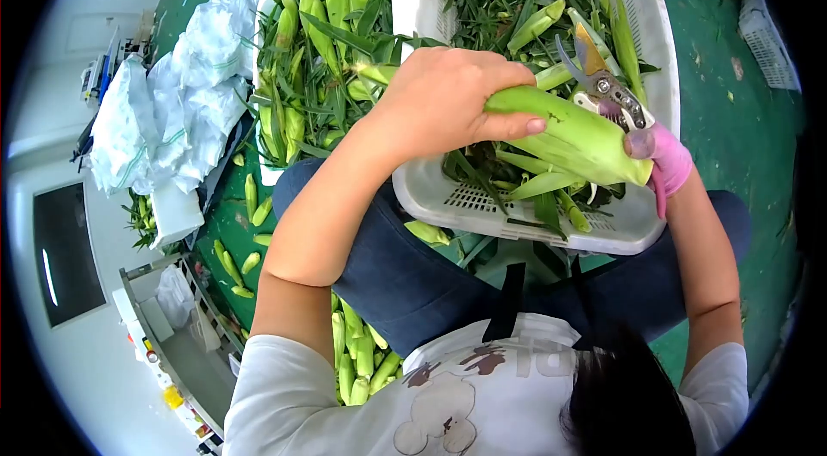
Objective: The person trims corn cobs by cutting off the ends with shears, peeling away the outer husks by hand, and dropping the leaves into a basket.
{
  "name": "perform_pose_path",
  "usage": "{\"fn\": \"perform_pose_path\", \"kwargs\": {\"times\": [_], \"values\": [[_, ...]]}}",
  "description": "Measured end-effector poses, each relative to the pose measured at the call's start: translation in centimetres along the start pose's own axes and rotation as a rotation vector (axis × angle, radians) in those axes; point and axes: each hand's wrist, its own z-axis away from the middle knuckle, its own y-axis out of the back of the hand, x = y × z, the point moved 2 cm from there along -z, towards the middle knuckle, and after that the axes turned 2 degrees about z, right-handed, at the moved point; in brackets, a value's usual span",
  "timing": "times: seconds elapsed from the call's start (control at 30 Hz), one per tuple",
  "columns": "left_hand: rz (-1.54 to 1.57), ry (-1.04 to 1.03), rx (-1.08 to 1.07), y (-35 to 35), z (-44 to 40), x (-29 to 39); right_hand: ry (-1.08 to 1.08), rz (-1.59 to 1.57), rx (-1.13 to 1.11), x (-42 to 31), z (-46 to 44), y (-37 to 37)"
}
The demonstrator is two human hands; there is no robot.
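Observation:
A green ear of corn (577, 133) in its husk lies slanted over the white plastic basket (405, 185). Its upper left end is in the grip of my bare left hand (452, 103), with the thumb along the husk. My right hand (668, 163), in a pink glove, is closed around pruning shears (607, 90) whose blades point up and are apart. The right thumb is by the pale cut end of the ear. Below, the basket holds cut leaves (482, 12) and husk pieces.
Left of the basket stands a white crate (267, 159) full of corn ears and leaves. Loose ears (250, 198) lie on the green floor. More ears (362, 357) are piled beside my leg. White sacks (185, 86) sit farther left, and another basket (767, 43) is at far right.

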Motion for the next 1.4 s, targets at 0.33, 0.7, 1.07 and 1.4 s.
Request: {"fn": "perform_pose_path", "kwargs": {"times": [0.33, 0.7, 1.07, 1.4], "values": [[1.214, 0.458, 0.754, -3.0, 0.6, 2.0, 0.245, 0.033, -0.022, 0.7, -0.7, -3.1], [1.233, 0.472, 0.346, -4.8, -1.3, 1.7, 0.181, 0.293, 0.091, 0.0, 0.2, -3.7], [0.995, 0.532, 0.222, -5.0, -0.8, 0.4, 0.113, 0.449, 0.145, 1.6, -1.4, -4.0], [1.464, 0.488, 0.099, -5.1, -1.2, 0.9, 0.103, -0.007, -0.015, 0.4, -1.5, -6.1]]}}
